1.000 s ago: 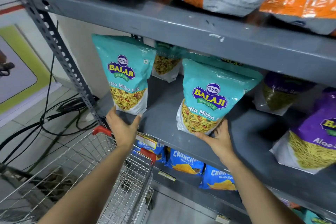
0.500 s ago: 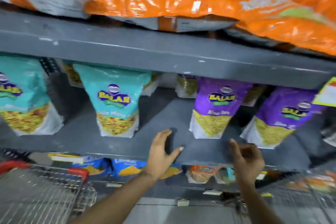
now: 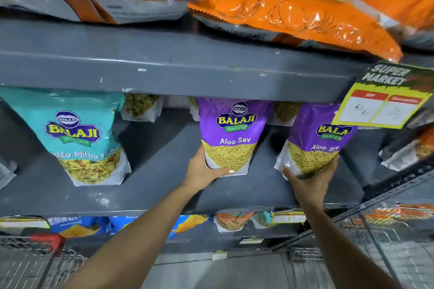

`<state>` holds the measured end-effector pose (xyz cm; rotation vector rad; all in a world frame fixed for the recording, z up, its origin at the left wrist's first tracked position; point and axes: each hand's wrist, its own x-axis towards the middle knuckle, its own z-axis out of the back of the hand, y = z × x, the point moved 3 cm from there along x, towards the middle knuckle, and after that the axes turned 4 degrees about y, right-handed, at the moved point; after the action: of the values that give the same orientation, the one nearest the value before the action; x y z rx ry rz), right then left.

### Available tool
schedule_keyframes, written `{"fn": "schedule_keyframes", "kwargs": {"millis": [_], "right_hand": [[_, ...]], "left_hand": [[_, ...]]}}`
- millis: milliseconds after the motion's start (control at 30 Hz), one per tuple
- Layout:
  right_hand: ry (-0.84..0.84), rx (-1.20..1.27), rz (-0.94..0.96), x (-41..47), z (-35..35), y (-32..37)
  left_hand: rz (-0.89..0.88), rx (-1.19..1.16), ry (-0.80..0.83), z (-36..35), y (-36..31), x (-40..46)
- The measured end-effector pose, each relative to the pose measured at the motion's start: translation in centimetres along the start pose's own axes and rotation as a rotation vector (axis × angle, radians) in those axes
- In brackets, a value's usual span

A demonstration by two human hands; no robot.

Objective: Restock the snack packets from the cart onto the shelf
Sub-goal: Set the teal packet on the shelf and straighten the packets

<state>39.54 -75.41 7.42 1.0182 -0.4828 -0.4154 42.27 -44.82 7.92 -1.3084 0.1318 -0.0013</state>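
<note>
Two purple Aloo Sev packets stand upright on the grey middle shelf point(image 3: 152, 185). My left hand point(image 3: 203, 172) grips the bottom left corner of the left purple packet point(image 3: 233, 131). My right hand point(image 3: 310, 179) cups the base of the right purple packet point(image 3: 319, 141), which leans slightly. A teal Khatta Mitha Mix packet point(image 3: 77, 134) stands further left on the same shelf. The wire cart point(image 3: 30, 263) with a red handle corner shows at the bottom left.
Orange Crunchex bags point(image 3: 288, 4) overhang the upper shelf. A yellow supermarket price tag point(image 3: 385, 98) hangs at the right. More packets sit behind the front row. Blue and orange packets point(image 3: 77, 226) fill the lower shelf. A second wire basket point(image 3: 387, 241) is at the lower right.
The view has swung right from the teal packets to the purple ones. Both hands, empty half a second ago, have reached in and closed on the two Aloo Sev packets.
</note>
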Motion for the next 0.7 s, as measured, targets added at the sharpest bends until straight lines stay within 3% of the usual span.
{"fn": "schedule_keyframes", "kwargs": {"millis": [367, 700], "right_hand": [[-0.023, -0.017, 0.044, -1.2, -0.5, 0.6], [-0.017, 0.018, 0.045, -1.6, -0.7, 0.9]], "left_hand": [[0.058, 0.031, 0.032, 3.3, 1.0, -3.1], [0.068, -0.04, -0.055, 3.8, 2.2, -3.7]]}}
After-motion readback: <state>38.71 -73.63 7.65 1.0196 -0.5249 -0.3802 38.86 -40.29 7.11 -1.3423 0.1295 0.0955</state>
